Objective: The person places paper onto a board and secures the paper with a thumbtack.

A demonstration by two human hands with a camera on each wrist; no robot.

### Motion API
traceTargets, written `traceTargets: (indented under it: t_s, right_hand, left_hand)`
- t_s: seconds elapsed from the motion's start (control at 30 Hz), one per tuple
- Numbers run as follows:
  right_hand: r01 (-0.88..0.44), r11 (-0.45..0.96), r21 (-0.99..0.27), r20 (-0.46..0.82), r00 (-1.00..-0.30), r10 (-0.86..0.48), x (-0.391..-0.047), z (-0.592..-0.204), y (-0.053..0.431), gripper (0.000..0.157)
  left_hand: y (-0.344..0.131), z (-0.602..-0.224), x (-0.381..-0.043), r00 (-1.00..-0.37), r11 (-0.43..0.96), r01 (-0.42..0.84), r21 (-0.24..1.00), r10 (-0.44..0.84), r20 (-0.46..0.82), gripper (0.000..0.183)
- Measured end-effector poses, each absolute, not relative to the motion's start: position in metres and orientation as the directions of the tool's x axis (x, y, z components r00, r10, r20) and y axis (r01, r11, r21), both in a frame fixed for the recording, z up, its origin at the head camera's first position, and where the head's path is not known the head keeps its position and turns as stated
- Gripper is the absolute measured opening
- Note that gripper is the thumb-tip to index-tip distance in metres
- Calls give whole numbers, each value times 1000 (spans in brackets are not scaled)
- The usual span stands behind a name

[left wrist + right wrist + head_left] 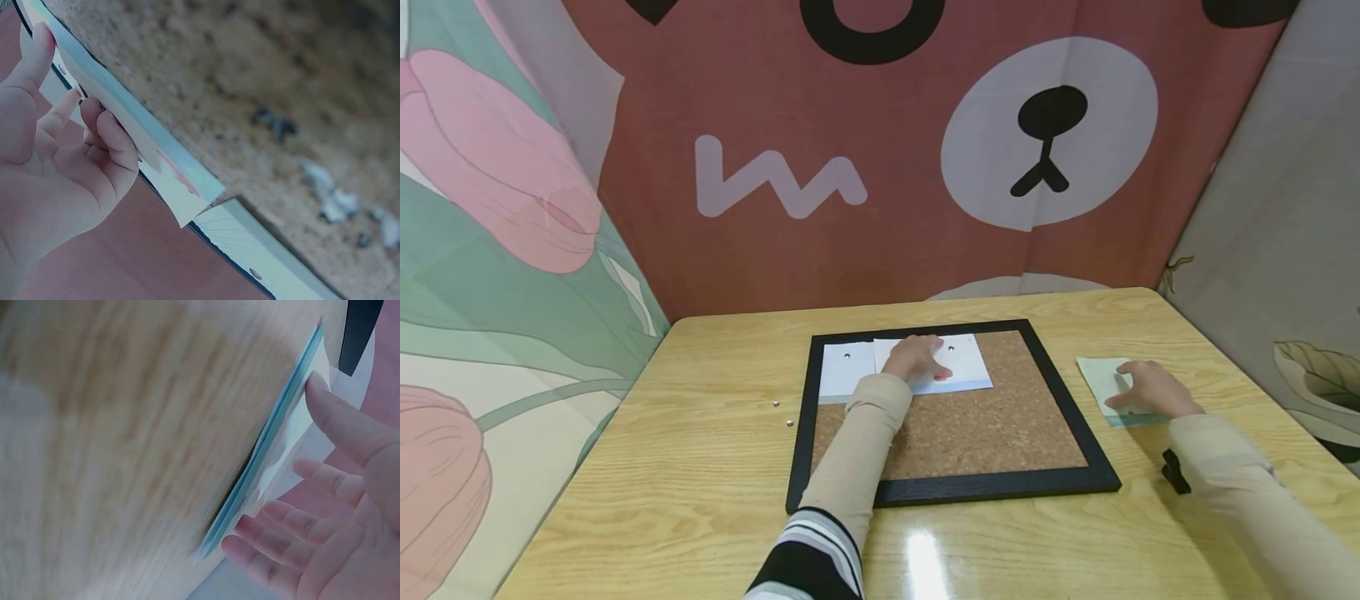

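Spreading wide over at the right, the right hand (pixel 1153 392) has its thumb and fingertips at the edges of a pale green, square stack of paper (pixel 1101 375) lying flat on the light wood-grained bench (pixel 662 467); its fingers curl round nothing, though that span would suit a lift from both sides. Across to the left hand (pixel 913 357), arched on a white rectangular paper sheet with a blue lower border (pixel 973 372), fingers loosely bent, probably to steady it. That sheet lies along the top of the brown cork board with a black frame (pixel 1000 442), beside a second white blue-edged sheet (pixel 842 383), and the small silver pin (pixel 847 356) near that one's top presumably leaves the lower part free to hang. Another small silver pin (pixel 951 348) shows just beside the left fingers. Two loose silver pins (pixel 777 403) wait left of the frame, handy for that side.

Now the harder bits: the left hand covers much of its sheet, so I can't tell whether anything sits under those fingertips, or what the reddish mark (pixel 178 172) depicts. Whether the white sheets overlap is unclear too, and the stack's far face stays hidden.
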State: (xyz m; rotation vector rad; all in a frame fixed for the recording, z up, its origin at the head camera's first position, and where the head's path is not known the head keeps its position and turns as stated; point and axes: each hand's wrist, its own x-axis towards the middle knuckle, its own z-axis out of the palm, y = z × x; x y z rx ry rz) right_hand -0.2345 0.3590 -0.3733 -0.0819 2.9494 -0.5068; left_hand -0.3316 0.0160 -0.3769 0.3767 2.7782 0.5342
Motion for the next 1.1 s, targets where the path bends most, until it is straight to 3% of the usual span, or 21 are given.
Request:
traceTargets:
  t_s: [0.27, 0.5, 0.93, 1.1]
  right_hand:
    - [32, 959, -280, -133, -991, -6, -233, -373, 356, 72]
    - [25, 974, -226, -13, -1000, 23, -229, -375, 356, 73]
    - [24, 953, -302, 76, -996, 49, -230, -375, 360, 59]
    - [-12, 922, -387, 131, -990, 42, -233, -375, 366, 66]
  left_hand:
    - [16, -376, -331, -924, 901, 203, 383, 306, -231, 67]
    - [16, -378, -332, -922, 894, 202, 399, 311, -230, 68]
    - [16, -377, -331, -926, 895, 197, 400, 304, -224, 66]
    - [15, -375, -330, -925, 896, 207, 393, 310, -220, 66]
